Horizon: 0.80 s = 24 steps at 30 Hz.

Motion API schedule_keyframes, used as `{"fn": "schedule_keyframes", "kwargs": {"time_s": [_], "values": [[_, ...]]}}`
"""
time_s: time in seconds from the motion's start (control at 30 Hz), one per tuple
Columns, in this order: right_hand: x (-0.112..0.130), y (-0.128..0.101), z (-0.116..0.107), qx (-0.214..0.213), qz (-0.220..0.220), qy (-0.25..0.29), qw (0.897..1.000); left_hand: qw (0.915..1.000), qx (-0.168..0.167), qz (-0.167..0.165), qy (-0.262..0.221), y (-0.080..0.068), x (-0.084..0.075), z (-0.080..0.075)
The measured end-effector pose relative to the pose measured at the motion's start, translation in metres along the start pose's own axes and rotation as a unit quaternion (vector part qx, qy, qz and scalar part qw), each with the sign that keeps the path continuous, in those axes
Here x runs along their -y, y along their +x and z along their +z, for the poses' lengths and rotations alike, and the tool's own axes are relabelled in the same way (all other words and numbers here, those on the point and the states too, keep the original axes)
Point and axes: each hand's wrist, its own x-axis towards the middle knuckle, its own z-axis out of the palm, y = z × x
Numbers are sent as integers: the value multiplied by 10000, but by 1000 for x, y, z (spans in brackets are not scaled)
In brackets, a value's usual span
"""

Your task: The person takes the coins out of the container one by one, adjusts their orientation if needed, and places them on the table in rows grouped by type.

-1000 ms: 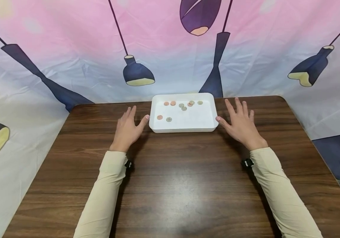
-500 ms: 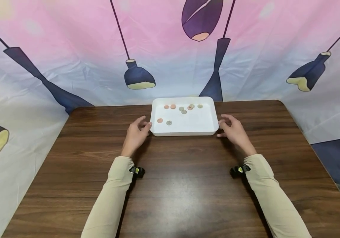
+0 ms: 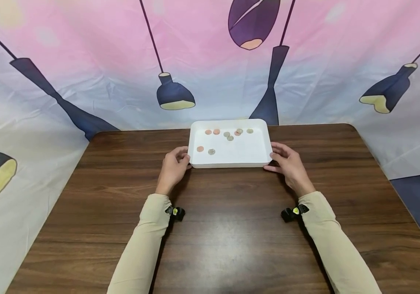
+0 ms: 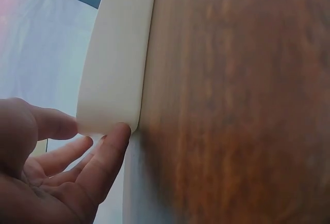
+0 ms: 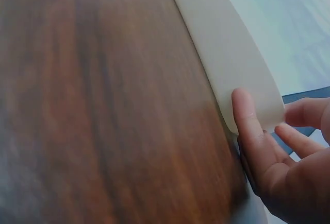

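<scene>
Two hands [image 3: 173, 167] grip unlabelled white tray [image 3: 232, 163].

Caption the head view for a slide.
Both hands, left hand and right hand, grip a white tray of coins.

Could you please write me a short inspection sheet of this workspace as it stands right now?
Surface: dark wooden table, bare in front of the tray.
Job's things: white tray near the far edge, with about eight coins, copper and silver, loose in it.
Clutter: nothing seen.
Hands: left hand grips the tray's near left corner; right hand grips its near right corner.
Cables: nothing seen.
Surroundings: pink and blue lamp-print cloth backdrop round the table.
</scene>
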Motion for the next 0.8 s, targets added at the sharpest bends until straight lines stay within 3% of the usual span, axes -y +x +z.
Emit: {"fn": "schedule_keyframes", "kwargs": {"time_s": [0.17, 0.47, 0.8], "values": [[-1, 1, -1, 81, 60, 101, 9999, 10000, -21, -45, 76, -2, 0, -3], [6, 18, -4, 174, 18, -680, 9975, 9998, 59, -125, 163, -4, 1, -18], [6, 40, -17, 537, 348, -649, 9958, 9994, 239, -121, 204, -3, -2, -19]]}}
